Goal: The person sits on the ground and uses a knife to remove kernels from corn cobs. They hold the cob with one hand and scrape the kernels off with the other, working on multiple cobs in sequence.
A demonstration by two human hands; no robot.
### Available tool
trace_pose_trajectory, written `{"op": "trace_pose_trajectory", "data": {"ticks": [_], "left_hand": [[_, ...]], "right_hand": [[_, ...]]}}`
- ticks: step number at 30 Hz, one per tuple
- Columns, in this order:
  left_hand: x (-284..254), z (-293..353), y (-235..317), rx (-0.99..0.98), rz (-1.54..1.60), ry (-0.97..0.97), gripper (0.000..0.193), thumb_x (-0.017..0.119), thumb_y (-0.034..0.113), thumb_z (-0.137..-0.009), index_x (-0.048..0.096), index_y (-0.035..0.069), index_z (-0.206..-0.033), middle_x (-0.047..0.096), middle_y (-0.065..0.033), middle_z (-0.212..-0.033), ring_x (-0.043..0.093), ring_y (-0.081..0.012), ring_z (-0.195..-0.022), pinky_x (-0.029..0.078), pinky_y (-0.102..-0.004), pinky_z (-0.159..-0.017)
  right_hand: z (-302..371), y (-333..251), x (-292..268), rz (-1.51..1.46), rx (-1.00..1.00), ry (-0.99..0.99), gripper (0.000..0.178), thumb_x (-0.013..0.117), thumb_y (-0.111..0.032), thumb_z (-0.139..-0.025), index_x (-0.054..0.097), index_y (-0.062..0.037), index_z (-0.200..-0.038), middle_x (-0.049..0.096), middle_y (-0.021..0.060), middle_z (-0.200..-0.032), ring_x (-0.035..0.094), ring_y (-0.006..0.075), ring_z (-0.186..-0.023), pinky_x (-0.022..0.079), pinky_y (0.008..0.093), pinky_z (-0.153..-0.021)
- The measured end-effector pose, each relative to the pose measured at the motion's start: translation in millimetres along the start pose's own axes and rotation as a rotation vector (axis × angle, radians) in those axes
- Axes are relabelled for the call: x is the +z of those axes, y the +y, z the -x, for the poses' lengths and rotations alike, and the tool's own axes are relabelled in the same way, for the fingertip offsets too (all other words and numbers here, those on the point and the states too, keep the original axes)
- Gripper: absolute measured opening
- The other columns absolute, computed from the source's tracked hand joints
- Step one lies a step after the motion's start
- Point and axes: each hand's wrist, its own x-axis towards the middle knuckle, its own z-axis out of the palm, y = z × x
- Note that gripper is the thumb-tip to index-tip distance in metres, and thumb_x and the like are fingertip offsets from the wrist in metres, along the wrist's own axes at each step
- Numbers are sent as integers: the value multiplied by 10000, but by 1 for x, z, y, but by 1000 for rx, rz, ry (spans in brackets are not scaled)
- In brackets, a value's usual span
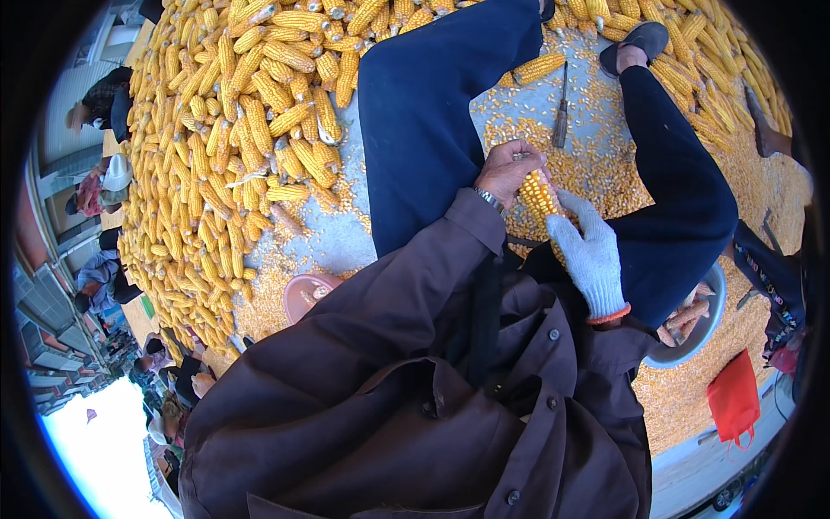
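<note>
Between my two hands is a yellow corn cob, tilted, with its kernels showing. My left hand, bare and with a metal watch at the wrist, is closed around the cob's upper end. A white knitted glove with an orange cuff covers my right hand, which grips the cob's lower side. Part of the cob is hidden behind the gloved fingers. Loose kernels lie scattered on the ground between my legs. Beyond my hands, a screwdriver-like tool with a thin shaft and dark handle rests among them.
A large heap of corn cobs spreads at the left and far side. A pink basin stands at my left. At my right is a grey-blue basin holding stripped cobs, with a red bag beyond it. Other people sit around.
</note>
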Motion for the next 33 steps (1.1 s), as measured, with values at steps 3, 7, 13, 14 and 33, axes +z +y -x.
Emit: {"op": "trace_pose_trajectory", "data": {"ticks": [3,7,13,14,33], "left_hand": [[-6,-5,2,39,75,116,131,585,71,-888,498,-9,-944,636,-163,-779,682,-284,-705,582,-417,-653],[-9,-8,0,67,92,153,129,592,88,-887,512,0,-938,642,-150,-774,674,-265,-673,579,-392,-633],[-8,-8,-1,55,58,237,165,619,121,-878,538,4,-962,652,-130,-782,670,-227,-678,570,-349,-641],[-8,-8,0,58,36,249,170,623,127,-879,541,6,-964,654,-127,-784,670,-223,-682,569,-343,-641],[13,1,-3,181,165,87,316,595,266,-932,457,94,-1159,575,-65,-968,648,-189,-808,567,-339,-693]], "right_hand": [[5,4,-19,-229,23,76,417,601,-266,-920,574,31,-1211,651,135,-1092,614,190,-961,461,289,-883],[12,4,-39,-522,166,201,437,512,-340,-976,568,9,-1234,625,114,-1107,605,135,-884,471,250,-793],[23,-2,-25,-65,22,142,432,646,-182,-873,557,-2,-1256,646,137,-1122,622,195,-985,480,306,-862],[24,-2,-22,-32,39,115,424,645,-182,-873,561,3,-1246,646,147,-1129,624,203,-989,482,316,-861],[17,8,-10,-539,344,-116,395,462,-435,-973,536,-47,-958,570,32,-685,494,87,-488,404,222,-439]]}}
